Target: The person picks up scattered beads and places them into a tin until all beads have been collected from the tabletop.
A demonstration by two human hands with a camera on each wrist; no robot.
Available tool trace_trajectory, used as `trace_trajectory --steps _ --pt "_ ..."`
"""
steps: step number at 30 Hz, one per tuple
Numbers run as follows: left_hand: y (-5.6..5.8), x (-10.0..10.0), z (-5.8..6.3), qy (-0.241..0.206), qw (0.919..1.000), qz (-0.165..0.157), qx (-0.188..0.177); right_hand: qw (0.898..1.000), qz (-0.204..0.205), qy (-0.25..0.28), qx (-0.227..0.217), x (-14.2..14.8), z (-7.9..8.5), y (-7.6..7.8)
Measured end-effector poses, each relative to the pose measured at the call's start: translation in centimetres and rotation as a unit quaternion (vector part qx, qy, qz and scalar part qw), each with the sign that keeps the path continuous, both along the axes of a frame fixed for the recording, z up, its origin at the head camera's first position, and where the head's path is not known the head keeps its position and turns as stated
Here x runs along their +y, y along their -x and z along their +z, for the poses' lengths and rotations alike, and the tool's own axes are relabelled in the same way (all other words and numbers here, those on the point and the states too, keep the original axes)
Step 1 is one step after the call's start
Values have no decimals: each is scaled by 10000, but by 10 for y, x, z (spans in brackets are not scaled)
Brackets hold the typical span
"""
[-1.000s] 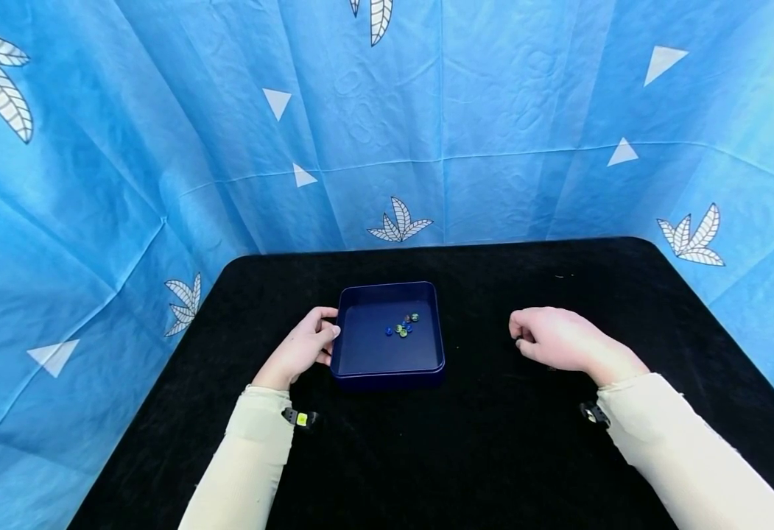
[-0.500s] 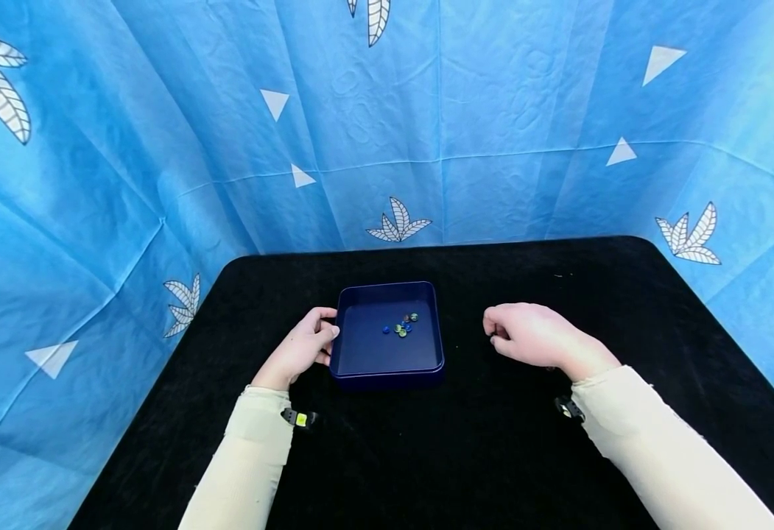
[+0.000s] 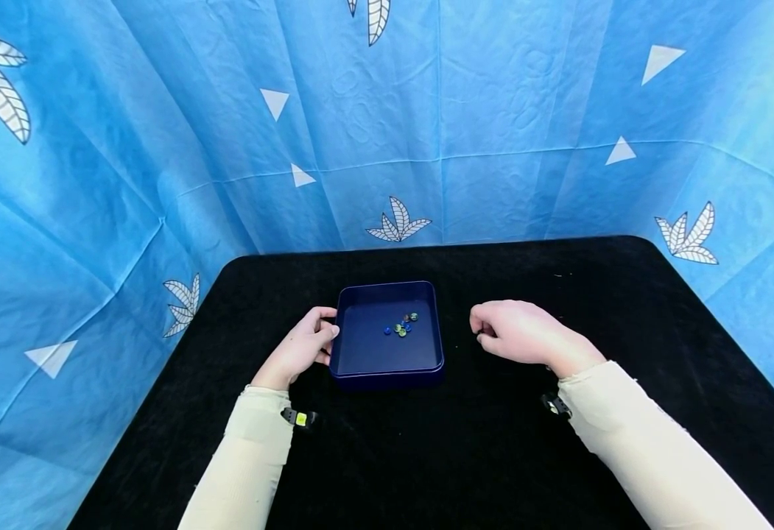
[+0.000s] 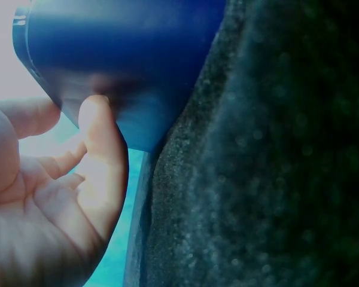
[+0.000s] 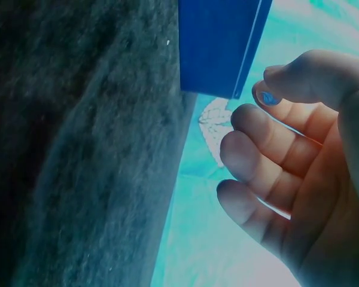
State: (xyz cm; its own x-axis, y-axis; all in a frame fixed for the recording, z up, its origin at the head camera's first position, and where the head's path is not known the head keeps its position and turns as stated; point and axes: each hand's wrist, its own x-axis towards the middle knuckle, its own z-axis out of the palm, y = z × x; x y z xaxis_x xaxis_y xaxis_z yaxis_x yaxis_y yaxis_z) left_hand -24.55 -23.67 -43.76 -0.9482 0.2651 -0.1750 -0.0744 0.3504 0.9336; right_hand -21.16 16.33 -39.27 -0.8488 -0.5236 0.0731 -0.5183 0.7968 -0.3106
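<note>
A square navy tin (image 3: 363,357) lies on the black tabletop, with several small glass marbles (image 3: 403,333) inside, blue and yellow-green among them. My left hand (image 3: 298,348) is at the tin's left side, thumb tip at the rim and fingers beside the wall. In the left wrist view one fingertip presses against the outer blue wall. To the right of the tin, apart from it, my right hand (image 3: 522,331) is raised over the table. Between its thumb and index finger it pinches a blue swirled marble (image 5: 268,97); its other fingers are loosely curled.
A black cloth (image 3: 413,456) covers the table (image 3: 267,276). Blue curtains (image 3: 493,110) with white leaves and triangles hang behind it and along both sides. Tiny pale specks (image 3: 562,275) lie at the back right of the tabletop.
My right hand has moved left toward the tin, fastest in the first half second. The left hand and tin have stayed in place.
</note>
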Motion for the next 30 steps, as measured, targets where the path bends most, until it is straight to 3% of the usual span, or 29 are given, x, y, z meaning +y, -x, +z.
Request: trace_trajectory --steps 22,30 --pt "2 1 -2 -84 10000 -33 -8 9990 430 102 111 -42 -2 8" --pt "2 1 -2 -98 10000 -7 5 9991 393 147 27 -50 -2 11"
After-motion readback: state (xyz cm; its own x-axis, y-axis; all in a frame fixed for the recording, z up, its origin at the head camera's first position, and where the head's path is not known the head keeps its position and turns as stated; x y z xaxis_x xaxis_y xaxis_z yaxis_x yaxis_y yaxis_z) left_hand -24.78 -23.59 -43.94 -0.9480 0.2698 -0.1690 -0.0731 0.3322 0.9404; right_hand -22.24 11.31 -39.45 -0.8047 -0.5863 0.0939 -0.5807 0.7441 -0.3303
